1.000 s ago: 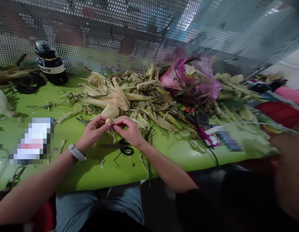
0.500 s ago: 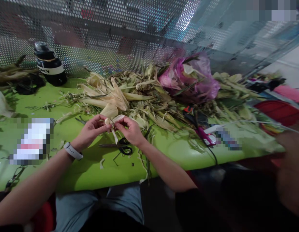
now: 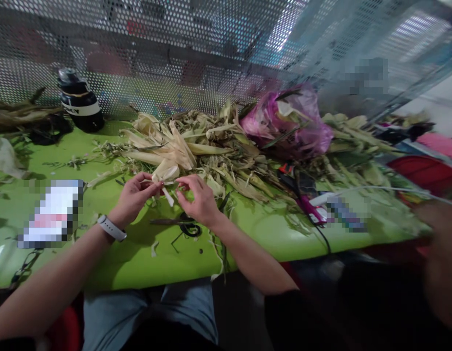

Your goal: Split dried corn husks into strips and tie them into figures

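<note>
My left hand (image 3: 138,194) pinches a small piece of pale corn husk (image 3: 168,196) between thumb and fingertips, and a narrow strip of it hangs down to the right. Close beside it, my right hand (image 3: 199,201) has its thumb and forefinger apart, with nothing visible between them. A pair of scissors (image 3: 190,229) with black handles lies on the green table (image 3: 145,265) just below the hands. Behind them is a heap of dried corn husks (image 3: 211,146), with a broad pale husk right at my left fingertips.
A dark bottle (image 3: 82,105) stands at the back left, by a perforated metal screen (image 3: 145,63). A blurred-out phone (image 3: 52,212) lies at left. Rightward are a pink plastic bag (image 3: 284,124), a white cable (image 3: 375,188), another blurred device (image 3: 346,214) and a person's arm (image 3: 441,243).
My right hand has let go of the husk piece and drawn slightly right, its fingers parting. My left hand keeps hold of the piece. The view has shifted slightly.
</note>
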The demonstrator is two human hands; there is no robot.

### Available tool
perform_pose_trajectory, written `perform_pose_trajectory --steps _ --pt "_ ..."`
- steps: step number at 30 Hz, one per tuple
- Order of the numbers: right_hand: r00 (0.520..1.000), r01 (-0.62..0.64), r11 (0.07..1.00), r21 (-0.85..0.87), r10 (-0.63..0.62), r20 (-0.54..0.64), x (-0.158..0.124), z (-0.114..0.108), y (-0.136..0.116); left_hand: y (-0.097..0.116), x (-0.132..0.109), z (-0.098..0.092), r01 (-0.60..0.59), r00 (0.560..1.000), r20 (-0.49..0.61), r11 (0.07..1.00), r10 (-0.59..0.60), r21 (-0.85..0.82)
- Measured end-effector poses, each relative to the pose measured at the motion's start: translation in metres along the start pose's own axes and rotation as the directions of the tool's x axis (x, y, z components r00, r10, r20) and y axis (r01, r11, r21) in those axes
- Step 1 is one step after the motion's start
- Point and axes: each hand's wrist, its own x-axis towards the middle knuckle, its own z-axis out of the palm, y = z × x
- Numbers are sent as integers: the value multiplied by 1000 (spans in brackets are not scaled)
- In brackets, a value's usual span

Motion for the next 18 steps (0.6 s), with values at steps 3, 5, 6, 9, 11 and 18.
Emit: perform_pose_trajectory --steps 3,5,6,9,11,18 --pt "984 158 980 -122 -146 106 -1 1 0 1 0 2 -9 1000 -22 1000 9 15" --pt "975 198 969 -149 -179 132 -2 1 -1 1 -1 3 -17 1000 -14 999 17 50" --pt "974 204 967 -156 -185 127 -2 1 -1 0 -1 3 -19 1000 3 997 19 74" --pt "981 196 961 -196 -195 24 0 -2 -4 0 -2 3 -25 994 113 989 9 143" --pt "983 154 965 -214 -172 -68 2 -5 -4 1 -3 3 -37 981 193 983 2 181" --pt "993 -110 992 68 112 -35 2 -1 -6 11 -10 7 -87 953 303 978 27 188"
